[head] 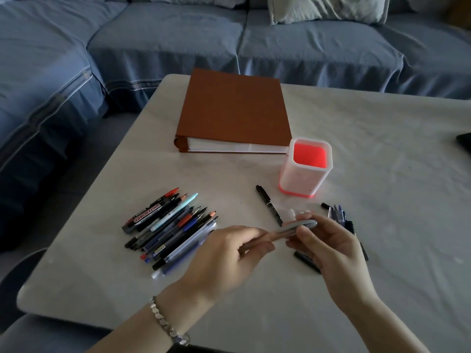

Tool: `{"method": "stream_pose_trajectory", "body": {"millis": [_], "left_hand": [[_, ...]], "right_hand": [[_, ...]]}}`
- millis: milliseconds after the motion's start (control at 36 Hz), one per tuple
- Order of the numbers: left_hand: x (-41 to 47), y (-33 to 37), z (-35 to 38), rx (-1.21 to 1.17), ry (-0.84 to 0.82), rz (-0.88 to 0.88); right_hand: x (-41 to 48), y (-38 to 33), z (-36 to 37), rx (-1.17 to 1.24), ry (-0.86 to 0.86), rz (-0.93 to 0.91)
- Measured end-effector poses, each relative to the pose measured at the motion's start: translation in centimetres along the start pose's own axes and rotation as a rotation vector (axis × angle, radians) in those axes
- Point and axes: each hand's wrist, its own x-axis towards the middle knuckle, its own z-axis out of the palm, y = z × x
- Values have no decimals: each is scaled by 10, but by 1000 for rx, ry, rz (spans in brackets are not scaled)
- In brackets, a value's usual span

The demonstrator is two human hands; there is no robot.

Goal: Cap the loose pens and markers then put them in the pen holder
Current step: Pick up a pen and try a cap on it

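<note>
Your left wrist wears a silver bracelet (163,322), close to the bottom edge. Your left hand (224,253) and your right hand (331,248) meet above the worktop (382,149) and share one grey pen (295,227). Your left fingers (254,247) pinch the near end of it, and your right thumb and fingers pinch the far end. The pen is up in the air, lying almost flat between your hands. A pile of pens and markers (168,230) lies on the worktop to the left of your hands, all pointing the same way. One black marker (269,205) lies by itself past your hands, near the pen holder (305,169). The pen holder is white with a red inside and a red foot, and it stands up straight. It sits just beside the near right corner of a big brown book (234,108) that lies flat and closed. Some dark caps (339,215) lie in a little heap behind your right hand, and a black cap (303,257) peeks out under it. The worktop is pale grey with soft cloudy marks and round corners. Something dark (463,143) shows at its right edge, too cut off to tell what it is. A blue sofa (305,52) wraps round the far side and the left side, with a pale pillow (326,8) on it. The room is dim.
</note>
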Motion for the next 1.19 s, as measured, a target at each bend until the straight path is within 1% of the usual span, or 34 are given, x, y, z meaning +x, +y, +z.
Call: {"method": "stream_pose_trajectory", "body": {"millis": [83,167,222,250,306,333,389,444,472,556,639,694,722,778,833,889,1000,1111,1194], "left_hand": [[-1,4,0,-62,-16,-46],[-1,9,1,-211,-56,-149],[0,13,-1,-336,-89,-243],[1,15,-2,-416,-123,-305],[1,19,-5,-602,-223,-436],[1,21,-7,-663,-266,-485],[2,21,-9,-693,-297,-550],[6,20,-7,-632,-269,-555],[7,18,-6,-562,-245,-514],[7,9,-3,-228,-183,-333],[1,-15,-11,0,-63,-276],[-6,-39,-15,204,27,-292],[-11,-50,-17,332,86,-276],[-17,-68,-20,521,125,-231],[-23,-77,-19,600,102,-212],[-26,-80,-17,668,90,-183],[-25,-80,-11,739,72,-169],[-23,-74,-7,776,38,-148],[-20,-75,-1,707,32,-170]], "right_hand": [[-2,-1,-1,-54,-10,-68],[-3,-6,0,-100,-32,-115],[-3,-8,-2,-132,-42,-157],[-4,-9,-3,-152,-72,-184],[-4,-12,0,-141,-131,-216],[-4,-12,0,-126,-150,-202],[-2,-7,-1,-129,-141,-181],[1,2,0,-113,-130,-132],[3,8,2,-81,-124,-105],[7,16,11,-57,-64,-80],[18,15,14,-137,56,-69],[30,15,10,-265,92,-44],[37,18,8,-372,111,-41],[47,29,3,-601,120,-49],[53,40,6,-766,117,-94],[60,52,12,-903,88,-177],[73,77,16,-1177,-49,-206],[66,83,13,-1284,-79,-281],[57,76,1,-1281,-61,-343]]}}
